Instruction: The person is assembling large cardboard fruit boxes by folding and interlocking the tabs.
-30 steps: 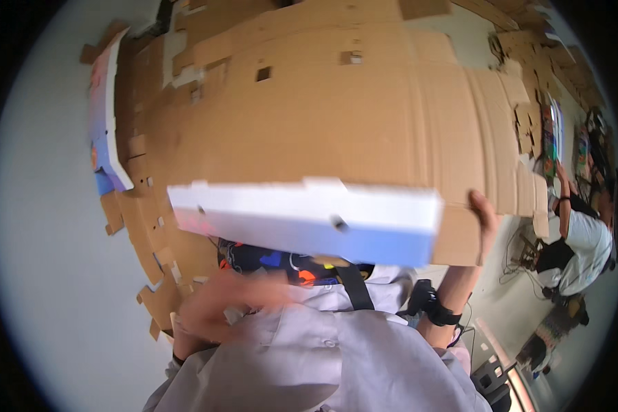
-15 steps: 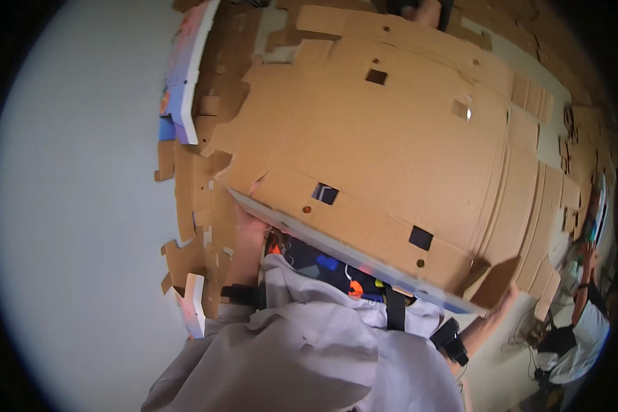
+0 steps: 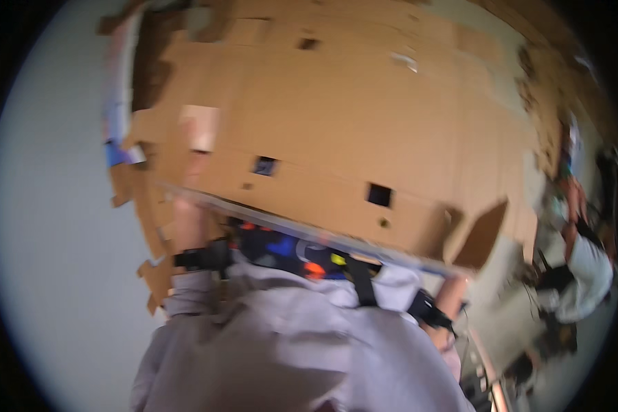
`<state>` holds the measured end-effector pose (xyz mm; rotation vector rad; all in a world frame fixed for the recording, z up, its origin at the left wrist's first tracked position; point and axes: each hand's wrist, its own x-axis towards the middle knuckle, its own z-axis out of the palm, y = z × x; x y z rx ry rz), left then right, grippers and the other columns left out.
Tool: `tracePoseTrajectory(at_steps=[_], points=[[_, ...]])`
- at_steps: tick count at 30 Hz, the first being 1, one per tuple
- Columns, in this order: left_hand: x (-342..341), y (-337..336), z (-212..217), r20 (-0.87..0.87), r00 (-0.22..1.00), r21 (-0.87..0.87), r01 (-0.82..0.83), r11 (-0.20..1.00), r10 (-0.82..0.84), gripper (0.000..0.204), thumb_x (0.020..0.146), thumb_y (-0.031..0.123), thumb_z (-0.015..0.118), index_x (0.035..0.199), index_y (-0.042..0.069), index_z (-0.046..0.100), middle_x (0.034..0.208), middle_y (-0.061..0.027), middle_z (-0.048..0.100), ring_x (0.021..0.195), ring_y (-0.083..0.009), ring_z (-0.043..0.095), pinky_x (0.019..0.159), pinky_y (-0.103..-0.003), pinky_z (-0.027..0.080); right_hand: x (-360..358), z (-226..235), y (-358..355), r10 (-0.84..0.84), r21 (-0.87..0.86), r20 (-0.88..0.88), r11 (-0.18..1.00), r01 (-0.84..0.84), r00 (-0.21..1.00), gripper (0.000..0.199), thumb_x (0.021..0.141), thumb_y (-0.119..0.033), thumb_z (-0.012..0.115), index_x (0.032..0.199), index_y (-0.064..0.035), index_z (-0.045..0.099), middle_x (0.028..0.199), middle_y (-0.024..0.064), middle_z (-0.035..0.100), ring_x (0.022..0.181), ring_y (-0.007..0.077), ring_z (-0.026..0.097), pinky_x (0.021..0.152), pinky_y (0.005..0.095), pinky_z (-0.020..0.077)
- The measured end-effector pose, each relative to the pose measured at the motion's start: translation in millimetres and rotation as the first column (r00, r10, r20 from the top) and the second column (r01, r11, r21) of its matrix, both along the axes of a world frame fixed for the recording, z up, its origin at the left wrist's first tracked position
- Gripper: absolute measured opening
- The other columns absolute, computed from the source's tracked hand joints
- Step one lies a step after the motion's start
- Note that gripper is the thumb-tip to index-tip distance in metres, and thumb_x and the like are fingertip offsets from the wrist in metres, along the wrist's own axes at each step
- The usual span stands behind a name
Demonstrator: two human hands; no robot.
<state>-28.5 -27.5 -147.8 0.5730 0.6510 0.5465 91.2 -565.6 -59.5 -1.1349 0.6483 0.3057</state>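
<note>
A large brown cardboard sheet [image 3: 336,130], creased and pierced with square holes, spreads out in front of me. Its near edge is turned down and shows a pale printed side [image 3: 288,223]. My left hand [image 3: 196,165] reaches over the left part of the sheet, by a pale flap [image 3: 202,127]; blur hides its fingers. At the near right corner, my right hand [image 3: 452,292] grips the sheet from below, beside a raised flap [image 3: 484,237]. The right fingers are mostly covered by the cardboard.
More cut cardboard [image 3: 144,206] lies along the left, with a printed purple-blue panel [image 3: 120,89] standing there. Over on the right, another person [image 3: 584,275] works next to a further cardboard pile [image 3: 542,117]. A pale wall or floor surface [image 3: 48,206] fills the far left.
The view has swung, so everything sits further left and mostly higher. My left hand has come from the near edge onto the sheet's left part. The person's hands at the top are out of view.
</note>
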Motion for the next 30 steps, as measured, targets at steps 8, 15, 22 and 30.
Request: tracePoseTrajectory(at_steps=[8, 15, 22, 30], points=[[15, 31, 3, -0.167, 0.986, 0.225, 0.012, 0.974, 0.027, 0.045, 0.090, 0.029, 0.054, 0.128, 0.006, 0.045, 0.120, -0.0122, 0.054, 0.111, -0.0274, 0.052, 0.090, -0.044, 0.048, 27, 4, 58, -0.249, 0.327, 0.192, 0.928, 0.177, 0.949, 0.054, 0.084, -0.047, 0.056, 0.119, -0.0071, 0.052, 0.113, 0.0063, 0.059, 0.100, 0.0217, 0.058, 0.086, 0.0387, 0.0486], [40, 43, 3, -0.302, 0.953, 0.555, 0.149, 0.818, 0.032, 0.045, 0.091, 0.029, 0.053, 0.128, 0.006, 0.045, 0.118, -0.0125, 0.055, 0.109, -0.0282, 0.054, 0.086, -0.044, 0.051, 63, 7, 78, -0.238, 0.351, 0.263, 0.926, 0.137, 0.935, 0.058, 0.086, -0.053, 0.053, 0.124, -0.0098, 0.048, 0.119, 0.0050, 0.057, 0.106, 0.0213, 0.057, 0.091, 0.0408, 0.0461], [43, 33, 8, -0.366, 0.931, 0.251, 0.099, 0.963, 0.000, 0.043, 0.090, 0.024, 0.053, 0.129, 0.007, 0.043, 0.122, -0.0104, 0.052, 0.106, -0.0272, 0.055, 0.087, -0.045, 0.051, 85, -1, 96, -0.238, 0.072, 0.254, 0.971, 0.227, 0.937, 0.040, 0.092, -0.028, 0.055, 0.122, -0.0023, 0.046, 0.113, 0.0072, 0.056, 0.101, 0.0172, 0.057, 0.078, 0.0342, 0.0525], [55, 10, -1, -0.169, 0.986, 0.260, 0.029, 0.965, 0.015, 0.052, 0.087, 0.025, 0.061, 0.131, 0.006, 0.040, 0.126, -0.0087, 0.050, 0.112, -0.0266, 0.052, 0.094, -0.041, 0.047, 110, -18, 95, -0.277, -0.160, 0.405, 0.917, 0.365, 0.871, 0.035, 0.084, -0.009, 0.064, 0.114, 0.0059, 0.052, 0.108, 0.0126, 0.058, 0.096, 0.0214, 0.059, 0.083, 0.0364, 0.0493]])
